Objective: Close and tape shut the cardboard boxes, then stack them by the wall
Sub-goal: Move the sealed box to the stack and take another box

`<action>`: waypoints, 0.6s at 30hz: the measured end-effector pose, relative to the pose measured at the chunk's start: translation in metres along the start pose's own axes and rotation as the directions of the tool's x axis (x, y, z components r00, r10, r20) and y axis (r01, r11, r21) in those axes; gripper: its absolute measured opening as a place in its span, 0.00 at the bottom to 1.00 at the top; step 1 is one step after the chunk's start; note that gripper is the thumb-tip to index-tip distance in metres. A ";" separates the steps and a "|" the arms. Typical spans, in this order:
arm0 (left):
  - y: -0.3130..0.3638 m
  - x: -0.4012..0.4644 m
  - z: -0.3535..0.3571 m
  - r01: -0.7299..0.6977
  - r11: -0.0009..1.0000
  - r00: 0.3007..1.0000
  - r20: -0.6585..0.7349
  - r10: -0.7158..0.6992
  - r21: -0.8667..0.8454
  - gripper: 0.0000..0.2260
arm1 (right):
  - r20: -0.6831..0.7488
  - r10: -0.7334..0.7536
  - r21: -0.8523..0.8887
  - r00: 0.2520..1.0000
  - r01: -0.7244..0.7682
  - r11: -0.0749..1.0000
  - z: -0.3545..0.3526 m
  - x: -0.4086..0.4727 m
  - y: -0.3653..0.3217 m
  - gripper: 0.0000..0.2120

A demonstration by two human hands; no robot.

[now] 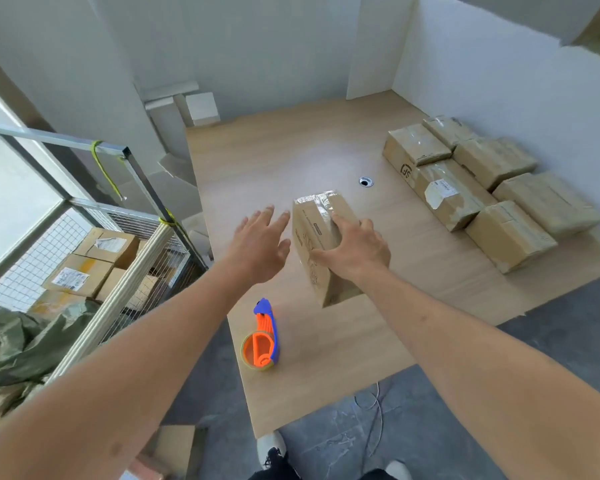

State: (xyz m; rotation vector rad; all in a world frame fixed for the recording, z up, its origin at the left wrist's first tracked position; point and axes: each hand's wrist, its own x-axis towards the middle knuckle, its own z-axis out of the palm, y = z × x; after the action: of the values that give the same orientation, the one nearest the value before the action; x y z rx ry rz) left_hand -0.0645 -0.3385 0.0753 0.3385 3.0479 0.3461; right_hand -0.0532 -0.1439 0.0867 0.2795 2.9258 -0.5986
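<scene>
Presently, item one: box, taped shut along its top seam, resting on the table with one corner over the near edge. Right hand lies over the box top, thumb down its left face and fingers curled over the right edge, holding it. Left hand hovers just left of the grip, fingers spread and straight, holding nothing, clear of the box.

Item two: tape gun, orange and blue, with a roll fitted, lying on the table nearer the person than the grip and a little left.

Item three: stack, taped boxes set in rows on the table well right of and beyond the grip, against the white wall; some carry labels.

Item four: table, pale wood-grain top. Grommet, a small round metal-rimmed hole, lies beyond the grip.

Item five: cage, a metal frame with wire mesh, left of the grip and below table level, holding more labelled cartons; green cloth heaped at its near side.

Item six: floor, grey, mottled, beneath the table's near edge; a thin cord lies on it. White panels lean in the far corner.
</scene>
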 end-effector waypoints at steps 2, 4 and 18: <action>0.016 0.004 -0.017 -0.011 1.000 1.000 -0.029 0.011 0.016 0.28 | -0.037 -0.021 0.022 0.999 0.022 1.000 -0.024 -0.004 0.001 0.43; 0.035 0.008 -0.032 -0.025 0.999 0.998 -0.054 0.026 0.032 0.27 | -0.069 -0.036 0.039 0.997 0.039 0.998 -0.047 -0.006 0.005 0.43; 0.215 0.024 -0.075 0.025 0.996 0.988 -0.153 -0.012 0.082 0.28 | -0.202 -0.129 0.027 0.971 0.137 0.990 -0.187 -0.013 0.120 0.37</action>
State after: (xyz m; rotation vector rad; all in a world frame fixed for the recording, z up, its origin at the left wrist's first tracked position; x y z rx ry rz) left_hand -0.0485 -0.1447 0.1962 0.3004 3.2208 0.2547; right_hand -0.0346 0.0377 0.2143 0.1568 3.1485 -0.6880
